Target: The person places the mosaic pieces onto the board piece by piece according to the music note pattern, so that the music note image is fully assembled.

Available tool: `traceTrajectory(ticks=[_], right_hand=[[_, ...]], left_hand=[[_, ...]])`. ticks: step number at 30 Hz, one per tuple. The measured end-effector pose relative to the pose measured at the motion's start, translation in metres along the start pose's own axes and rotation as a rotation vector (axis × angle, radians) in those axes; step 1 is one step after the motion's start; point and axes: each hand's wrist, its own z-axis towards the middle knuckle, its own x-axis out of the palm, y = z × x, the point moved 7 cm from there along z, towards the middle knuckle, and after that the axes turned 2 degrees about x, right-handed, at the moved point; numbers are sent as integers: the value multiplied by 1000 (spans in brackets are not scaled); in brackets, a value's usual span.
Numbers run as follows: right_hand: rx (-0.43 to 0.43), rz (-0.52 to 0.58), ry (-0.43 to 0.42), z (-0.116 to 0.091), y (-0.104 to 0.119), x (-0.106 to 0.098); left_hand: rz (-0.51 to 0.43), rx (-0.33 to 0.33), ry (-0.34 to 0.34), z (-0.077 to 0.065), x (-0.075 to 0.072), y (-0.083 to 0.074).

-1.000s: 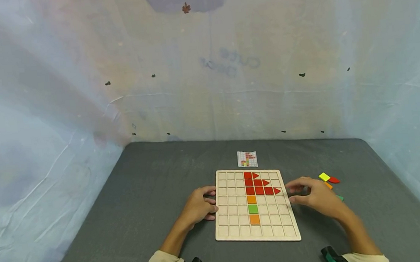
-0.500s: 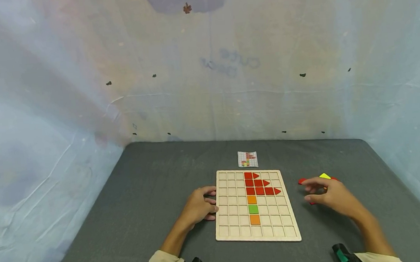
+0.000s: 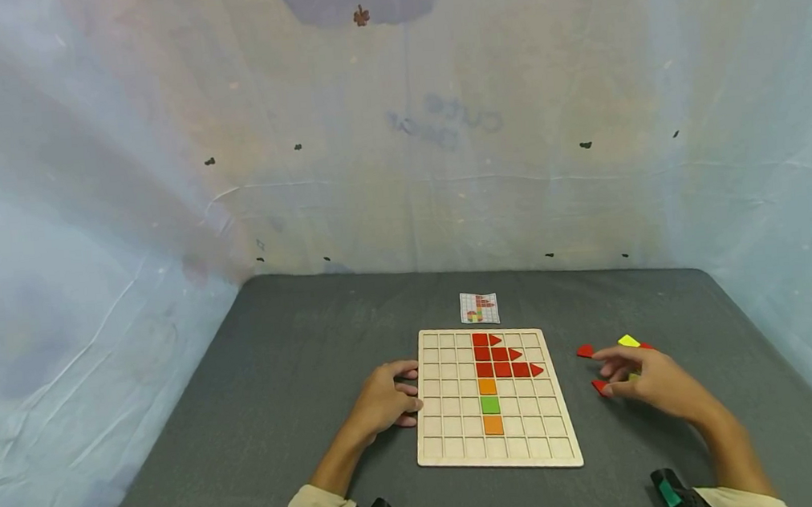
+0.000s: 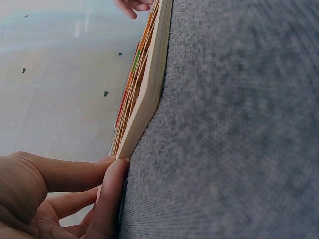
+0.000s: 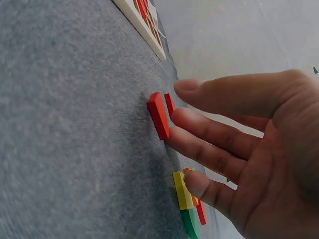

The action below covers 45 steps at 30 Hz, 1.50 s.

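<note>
On the table lies a wooden grid board with red squares and pointed pieces in its upper rows, and orange and green squares below them. My left hand is at the board's left edge; in the left wrist view its thumb and a finger pinch that edge. To the right of the board, my right hand hovers with fingers spread over loose pieces. A red piece lies close by its fingertips, with another red piece just behind. Nothing shows in its grip.
Beyond the board lies a small printed card with a coloured pattern. Partly behind the right hand are a yellow piece, a green piece and further red and orange ones. The grey table meets a pale sheet wall.
My right hand has moved right, away from the board's right edge, uncovering two red pieces beside its fingertips. The left hand and the board have stayed put.
</note>
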Motion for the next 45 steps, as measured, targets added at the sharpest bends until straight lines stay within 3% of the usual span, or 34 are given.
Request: traceTrajectory(ticks=[6, 13, 16, 30, 45], right_hand=[[24, 15, 34, 0, -3, -1], [-154, -10, 66, -1, 4, 3], [-184, -49, 57, 0, 7, 5], [-81, 2, 146, 4, 2, 13], [-70, -68, 121, 5, 2, 17]], left_hand=[[-10, 6, 11, 1, 0, 0], [-14, 2, 11, 0, 0, 0], [-12, 2, 8, 0, 0, 0], [-11, -7, 11, 1, 0, 1], [-8, -3, 13, 1, 0, 2]])
